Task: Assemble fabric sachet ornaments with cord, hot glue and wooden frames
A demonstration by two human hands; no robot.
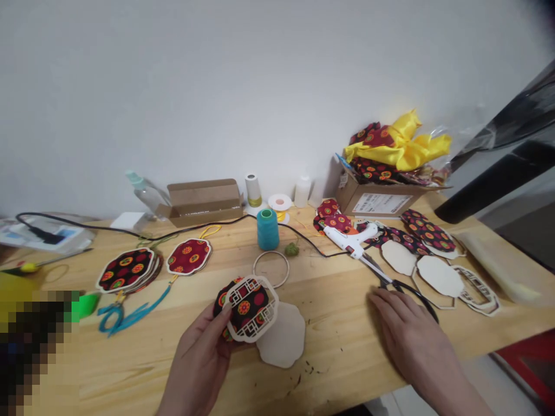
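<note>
Left hand (200,342) pinches lattice frame (274,303) over fabric (244,307), right hand (411,335) by scissors (391,281) (grip unclear), likely frame-fitting, next needs careful alignment

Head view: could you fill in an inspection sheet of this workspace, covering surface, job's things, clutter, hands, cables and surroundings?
Surface: wooden table, small dark scraps near its front.
Job's things: cut-out frame over dark patterned fabric; pale plate partly hidden by the frame; scissors at right.
Clutter: teal spool, glue gun, stacked patterned pieces.
Hands: left hand holds frame and fabric; right hand is at the scissors' handles, grip unclear.
Cables: black cable crosses the back, passing behind the spool.
Surroundings: pale wall behind; open carton with fabrics, back right.
</note>
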